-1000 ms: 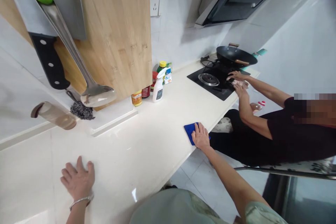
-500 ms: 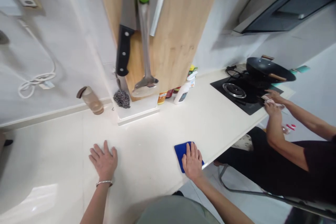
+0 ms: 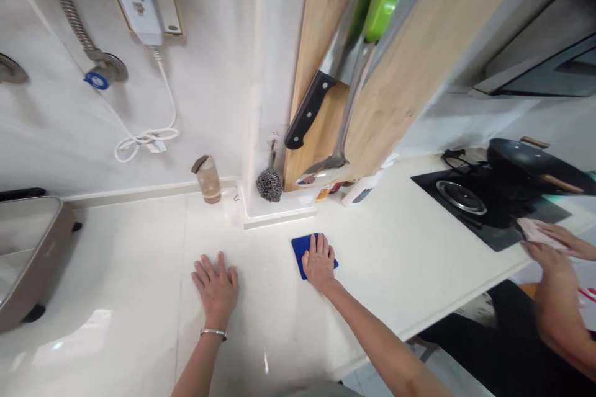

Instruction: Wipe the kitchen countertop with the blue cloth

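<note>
Blue cloth (image 3: 302, 249) lies flat on the pale surface (image 3: 372, 229), just in front of the low ledge (image 3: 279, 218) beneath the hanging cutting board (image 3: 386, 93), under your right hand (image 3: 319, 263). Your right grip rests palm down on it, fingers slightly apart, pressing rather than pinching; your left hand (image 3: 215, 288) lies bare on the surface, fingers spread. The cloth looks thin, light and soft, with little to break, and likely slides easily on the glossy top yet bunches under uneven pressure. Its uncovered far-left corner appears the handiest place to pinch; a flat palm suits its middle.
</note>
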`<action>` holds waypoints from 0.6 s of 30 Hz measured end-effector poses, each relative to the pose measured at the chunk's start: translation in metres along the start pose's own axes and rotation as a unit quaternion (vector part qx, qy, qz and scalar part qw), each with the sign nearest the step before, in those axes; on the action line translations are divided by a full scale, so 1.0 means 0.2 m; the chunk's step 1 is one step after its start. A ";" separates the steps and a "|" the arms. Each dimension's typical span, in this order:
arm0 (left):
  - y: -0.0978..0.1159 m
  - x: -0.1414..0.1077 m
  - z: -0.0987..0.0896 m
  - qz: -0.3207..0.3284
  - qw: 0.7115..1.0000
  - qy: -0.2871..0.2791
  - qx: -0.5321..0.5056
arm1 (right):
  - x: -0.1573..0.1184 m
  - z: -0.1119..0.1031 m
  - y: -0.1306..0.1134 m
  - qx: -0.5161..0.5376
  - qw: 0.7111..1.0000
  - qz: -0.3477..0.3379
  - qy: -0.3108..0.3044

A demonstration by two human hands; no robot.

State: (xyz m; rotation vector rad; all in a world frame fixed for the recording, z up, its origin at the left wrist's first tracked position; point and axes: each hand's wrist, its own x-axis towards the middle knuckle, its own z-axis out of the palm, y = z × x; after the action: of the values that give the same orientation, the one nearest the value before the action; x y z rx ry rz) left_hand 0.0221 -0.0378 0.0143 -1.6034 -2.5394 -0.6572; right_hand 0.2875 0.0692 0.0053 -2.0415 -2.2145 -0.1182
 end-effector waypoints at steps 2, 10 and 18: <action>0.00 0.00 0.00 -0.010 1.000 -0.008 -0.002 | 0.09 0.01 -0.10 0.011 1.000 0.002 0.001; 0.00 0.01 0.01 -0.004 1.000 -0.010 0.016 | 0.22 0.03 -0.53 0.048 0.998 0.038 -0.009; -0.04 0.00 0.02 0.019 1.000 0.017 0.009 | -0.28 -0.07 -0.79 0.141 0.982 -0.127 -0.002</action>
State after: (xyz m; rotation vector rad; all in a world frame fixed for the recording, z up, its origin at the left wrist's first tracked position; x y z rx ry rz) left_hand 0.0164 -0.0391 0.0080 -1.6178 -2.4770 -0.6498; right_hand 0.1346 -0.0001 0.0151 -1.6125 -2.3296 0.1669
